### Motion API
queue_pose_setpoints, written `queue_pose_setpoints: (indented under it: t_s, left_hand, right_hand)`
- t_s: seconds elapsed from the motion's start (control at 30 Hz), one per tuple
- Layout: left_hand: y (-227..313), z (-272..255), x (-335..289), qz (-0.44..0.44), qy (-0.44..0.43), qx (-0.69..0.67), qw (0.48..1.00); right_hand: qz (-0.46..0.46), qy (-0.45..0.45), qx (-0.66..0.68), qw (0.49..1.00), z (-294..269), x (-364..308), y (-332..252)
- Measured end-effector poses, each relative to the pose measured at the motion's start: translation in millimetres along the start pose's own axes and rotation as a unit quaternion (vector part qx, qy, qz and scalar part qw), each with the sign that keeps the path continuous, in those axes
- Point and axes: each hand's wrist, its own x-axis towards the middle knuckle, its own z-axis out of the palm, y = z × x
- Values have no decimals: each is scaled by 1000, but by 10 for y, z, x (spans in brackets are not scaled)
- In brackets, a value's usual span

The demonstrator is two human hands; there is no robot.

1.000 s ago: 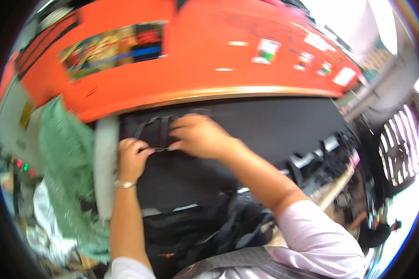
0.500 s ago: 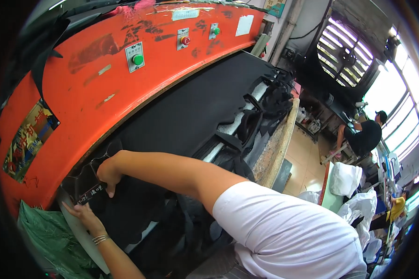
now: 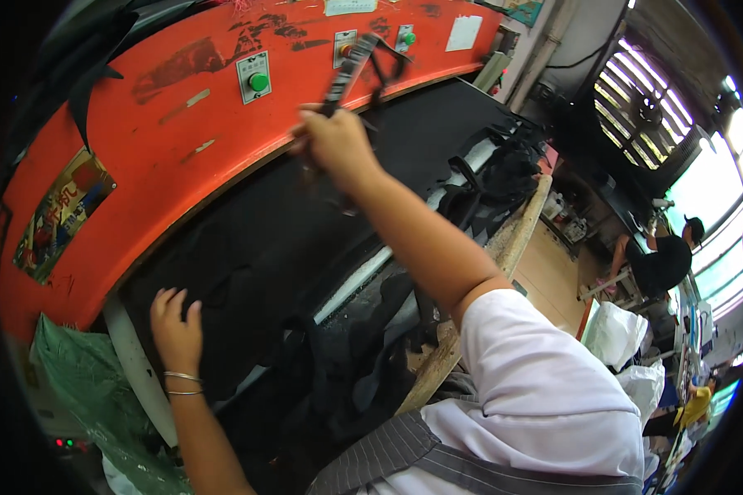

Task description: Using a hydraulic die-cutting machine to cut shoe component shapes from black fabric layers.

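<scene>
My right hand (image 3: 340, 150) is raised above the bed of an orange press, its fingers closed round a dark metal cutting die (image 3: 353, 73). The die is tilted up in front of the press's buttons and partly blurred. Below it a black sheet of material (image 3: 223, 239) lies along the bed. My left hand (image 3: 177, 326), with bracelets at the wrist, holds nothing. Its fingers are apart, over the sheet's near left end. A faint cut outline shows in the sheet just right of that hand.
The orange press beam (image 3: 173, 115), with green buttons (image 3: 258, 82), runs along the far side. Black offcuts (image 3: 347, 355) heap along the near edge by a worn wooden rail (image 3: 524, 227). Green sheeting (image 3: 91, 388) hangs at left. A seated person (image 3: 660, 264) works at far right.
The cutting die has come up off the sheet in my right hand, moving right and away. My left hand has let go of it and shifted slightly right and up. The view has tilted.
</scene>
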Motion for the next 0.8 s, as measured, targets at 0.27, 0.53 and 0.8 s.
queue_pose_setpoints:
  t_s: [0.27, 0.53, 0.8]
  left_hand:
    - [2128, 1054, 98, 199, -27, -97, 975]
    - [2373, 1497, 59, 161, -111, 273, 942]
    - [2641, 1658, 223, 102, -135, 323, 931]
  right_hand:
    - [119, 190, -147, 963, -1922, 1160, 1267]
    - [175, -137, -258, 940, -2041, 1010, 1293]
    - [-72, -191, -600, 774, -3424, 903, 990]
